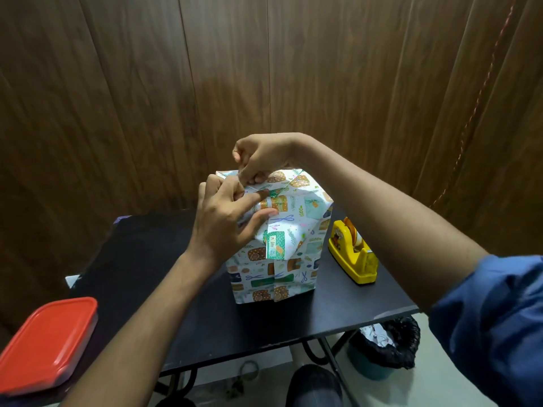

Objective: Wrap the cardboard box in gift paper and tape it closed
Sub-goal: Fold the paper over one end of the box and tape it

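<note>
The box (274,257) stands upright on the black table (164,259), already covered in gift paper (293,230) on the sides, and both hands are working the loose top end. The left hand (223,218) has its fingers spread, forefinger and middle finger pressing the folded flap down just under the top edge, while the right hand (258,160) comes over from behind with curled fingertips pinching the paper right at the corner above them. Biggest risk imo: nothing I can see is taped up there yet, so the moment either hand lets go to reach the yellow tape dispenser (354,254), off beyond the right forearm, that flap could spring open. Pulling too hard at the pinch could also tear the paper, and the tall box might tip if pushed sideways. As for writing, there's a cartoon sticker on the dispenser but I can't read any brand or text anywhere.
</note>
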